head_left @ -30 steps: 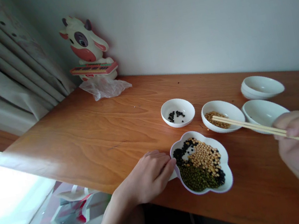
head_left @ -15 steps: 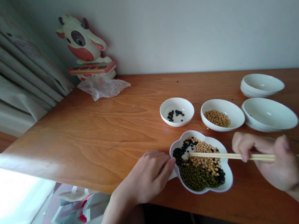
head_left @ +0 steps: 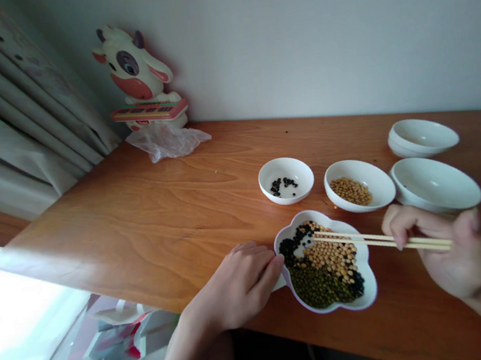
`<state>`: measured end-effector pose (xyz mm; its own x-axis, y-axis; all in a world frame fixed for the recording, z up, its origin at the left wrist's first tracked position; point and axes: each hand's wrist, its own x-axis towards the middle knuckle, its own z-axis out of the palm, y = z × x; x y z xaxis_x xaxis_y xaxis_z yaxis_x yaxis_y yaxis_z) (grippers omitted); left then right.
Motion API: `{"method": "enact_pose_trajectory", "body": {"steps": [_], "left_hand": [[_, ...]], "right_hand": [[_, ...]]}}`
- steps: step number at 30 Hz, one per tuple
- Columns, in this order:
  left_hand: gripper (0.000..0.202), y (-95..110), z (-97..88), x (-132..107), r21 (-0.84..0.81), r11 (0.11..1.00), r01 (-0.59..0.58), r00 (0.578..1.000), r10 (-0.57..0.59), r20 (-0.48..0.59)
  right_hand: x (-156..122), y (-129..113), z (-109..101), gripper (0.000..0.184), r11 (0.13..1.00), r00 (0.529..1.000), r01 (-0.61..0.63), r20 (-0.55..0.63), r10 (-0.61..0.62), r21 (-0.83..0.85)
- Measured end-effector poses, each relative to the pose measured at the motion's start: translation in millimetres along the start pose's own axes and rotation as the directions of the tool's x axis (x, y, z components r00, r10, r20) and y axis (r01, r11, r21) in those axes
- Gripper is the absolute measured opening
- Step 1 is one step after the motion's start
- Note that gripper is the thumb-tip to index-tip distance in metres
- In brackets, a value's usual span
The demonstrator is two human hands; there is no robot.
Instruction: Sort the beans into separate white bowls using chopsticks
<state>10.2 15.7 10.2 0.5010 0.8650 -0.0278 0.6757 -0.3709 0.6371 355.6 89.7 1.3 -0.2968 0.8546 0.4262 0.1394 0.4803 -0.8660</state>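
- Hands: the left hand (head_left: 243, 278) closes over the handle (head_left: 279, 283) of a flower-shaped dish (head_left: 370, 284), probably to stop it sliding; the right hand (head_left: 450, 248) grips a pair of chopsticks (head_left: 428, 243).
- Tabletop (head_left: 178, 197): it carries the dish near its front edge, close to the body, seemingly so both hands can work over it comfortably.
- Bowls: one with black beans (head_left: 283, 166) and one with yellow beans (head_left: 380, 187) stand just beyond the dish, presumably within easy reach.
- Chopsticks: held well behind their tips, which part slightly over the dish; contact cannot be told.
- Dish contents: black, yellow and green beans (head_left: 318, 287), loosely grouped around a bare patch.
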Motion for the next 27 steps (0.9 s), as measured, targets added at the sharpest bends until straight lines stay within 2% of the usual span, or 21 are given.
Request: {"method": "enact_pose_trajectory", "body": {"steps": [13, 19, 22, 24, 25, 27], "left_hand": [[0.048, 1, 1.3, -1, 0.004, 1.000, 0.010, 1.000, -0.010, -0.015], [0.049, 1, 1.2, 0, 0.014, 1.000, 0.008, 1.000, -0.008, -0.010], [0.049, 1, 0.8, 0, 0.020, 1.000, 0.000, 1.000, 0.000, -0.004], [0.049, 0, 0.5, 1, 0.021, 1.000, 0.002, 1.000, -0.002, -0.004], [0.049, 0, 0.4, 1, 0.020, 1.000, 0.002, 1.000, -0.002, -0.002], [0.049, 0, 0.3, 0, 0.021, 1.000, -0.002, 1.000, 0.002, -0.001]], "right_hand": [[-6, 8, 4, 0.083, 1.000, 1.000, 0.027, -0.004, -0.027, -0.008], [-5, 4, 5, 0.084, 0.999, 0.998, 0.035, -0.049, -0.035, 0.008], [-4, 4, -4, 0.085, 0.999, 0.991, 0.035, -0.127, -0.034, 0.008], [-4, 8, -18, 0.085, 0.998, 0.971, 0.067, -0.231, -0.067, -0.009], [-4, 13, -27, 0.084, 0.996, 0.951, 0.090, -0.296, -0.090, -0.011], [-1, 24, -47, 0.080, 0.991, 0.875, 0.131, -0.472, -0.106, 0.022]]}}
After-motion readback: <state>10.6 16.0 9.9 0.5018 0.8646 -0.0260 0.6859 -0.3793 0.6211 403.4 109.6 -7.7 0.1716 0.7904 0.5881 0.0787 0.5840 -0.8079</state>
